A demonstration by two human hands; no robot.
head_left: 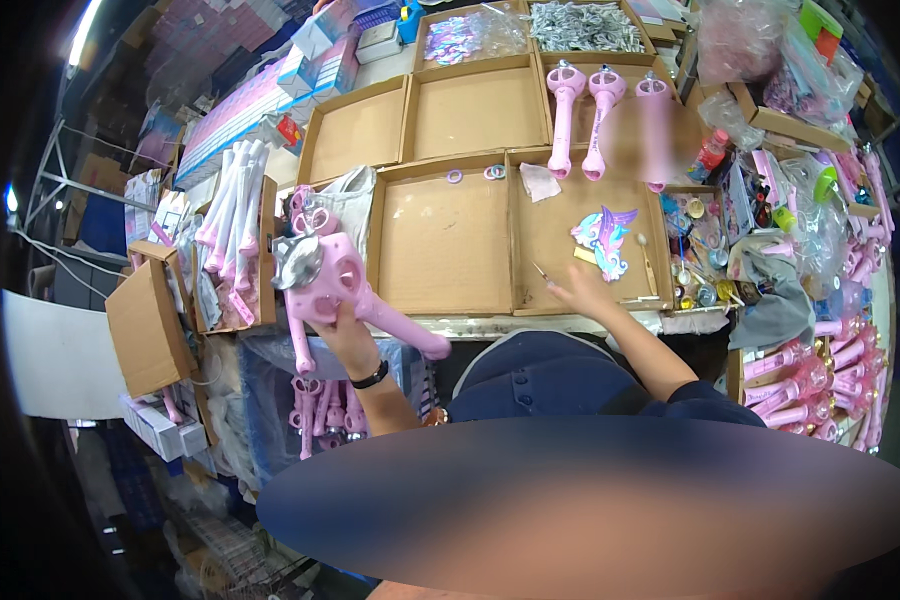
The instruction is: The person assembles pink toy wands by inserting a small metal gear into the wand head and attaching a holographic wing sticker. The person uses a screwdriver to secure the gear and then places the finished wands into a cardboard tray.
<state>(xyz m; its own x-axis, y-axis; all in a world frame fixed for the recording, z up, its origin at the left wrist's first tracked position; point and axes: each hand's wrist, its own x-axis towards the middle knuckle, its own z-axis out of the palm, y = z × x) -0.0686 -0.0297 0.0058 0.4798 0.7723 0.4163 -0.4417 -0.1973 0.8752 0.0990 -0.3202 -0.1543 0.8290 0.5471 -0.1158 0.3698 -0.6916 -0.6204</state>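
Note:
My left hand [347, 342] is closed around a pink toy wand [402, 326] at the left edge of the work trays. Its wide head has round cut-outs and a shiny silver piece [300, 262], and its handle slants down to the right. Another pink handle [299, 340] hangs beside it; whether my hand grips that one too is unclear. Over the right front tray, my right hand [582, 297] pinches a thin pointed tool [541, 271], perhaps a fine brush. Close by lie purple-and-blue wing-shaped pieces [606, 240], a pale cloth scrap [540, 182] and a small brush [647, 262].
Three pink wands [602, 120] lie in the tray behind. Shallow cardboard trays [440, 238] cover the table. White-and-pink wands [235, 215] stand in a box at left. Small paint jars [698, 265] sit at right, near bagged pink wands [805, 385]. A person's head [535, 365] fills the front.

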